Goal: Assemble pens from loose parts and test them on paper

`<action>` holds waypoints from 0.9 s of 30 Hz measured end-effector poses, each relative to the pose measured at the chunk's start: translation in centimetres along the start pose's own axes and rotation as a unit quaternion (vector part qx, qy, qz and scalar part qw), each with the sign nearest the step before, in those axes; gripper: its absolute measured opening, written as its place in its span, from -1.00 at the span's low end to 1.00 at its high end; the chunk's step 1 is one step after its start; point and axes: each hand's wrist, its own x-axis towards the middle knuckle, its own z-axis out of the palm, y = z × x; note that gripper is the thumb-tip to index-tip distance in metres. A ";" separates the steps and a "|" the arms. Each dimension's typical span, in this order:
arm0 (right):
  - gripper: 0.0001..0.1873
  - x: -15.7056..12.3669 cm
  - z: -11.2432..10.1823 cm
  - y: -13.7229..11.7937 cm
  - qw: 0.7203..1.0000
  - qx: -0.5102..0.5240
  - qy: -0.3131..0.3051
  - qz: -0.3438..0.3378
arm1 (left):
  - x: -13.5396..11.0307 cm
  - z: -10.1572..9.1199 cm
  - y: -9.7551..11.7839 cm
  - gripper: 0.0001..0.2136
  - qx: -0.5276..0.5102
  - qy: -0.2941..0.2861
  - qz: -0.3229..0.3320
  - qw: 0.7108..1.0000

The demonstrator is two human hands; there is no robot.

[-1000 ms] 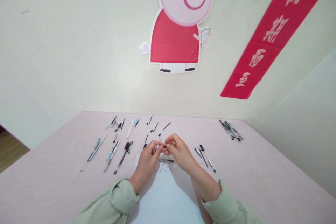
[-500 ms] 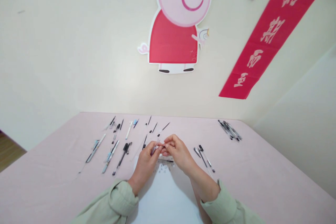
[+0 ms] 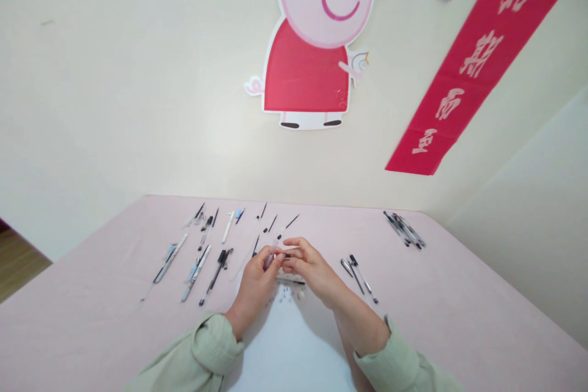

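Note:
Over the top of a white sheet point(image 3: 289, 349), my two hands meet fingertip to fingertip. My left hand point(image 3: 257, 278) is closed around a clear pen barrel point(image 3: 269, 261), which slants up between thumb and fingers. A small black pen part point(image 3: 288, 255) shows at the fingertips of my right hand point(image 3: 315, 272), pinched there; its exact kind is too small to make out. Beneath the hands, a dark pen piece point(image 3: 291, 281) lies across the sheet, and several tiny bits point(image 3: 285, 295) are scattered just below it.
Loose refills point(image 3: 272, 223) and caps lie behind my hands. Several pens, including a white one point(image 3: 196, 272) and a black one point(image 3: 214, 275), are spread to the left. Pen parts point(image 3: 362, 278) sit to the right, with a pile of pens point(image 3: 404, 229) farther back on the pink tablecloth point(image 3: 441, 318).
My right hand's fingers have spread and shifted slightly, showing more of the black part. My left hand keeps its hold on the barrel. The whole view has moved a little.

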 end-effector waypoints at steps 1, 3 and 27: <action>-0.67 0.1 -0.2 0.2 1.000 -0.017 0.011 -0.002 | 0.0 0.0 -0.1 -0.79 0.000 0.004 -0.007 1.000; -0.70 0.4 -0.5 0.4 0.997 -0.066 0.041 -0.010 | 0.1 -0.1 -0.4 -0.78 0.003 0.018 -0.013 1.000; -0.83 0.6 -0.6 1.0 0.991 -0.125 0.038 -0.027 | -0.1 -0.1 0.2 -0.81 -0.005 0.013 -0.004 1.000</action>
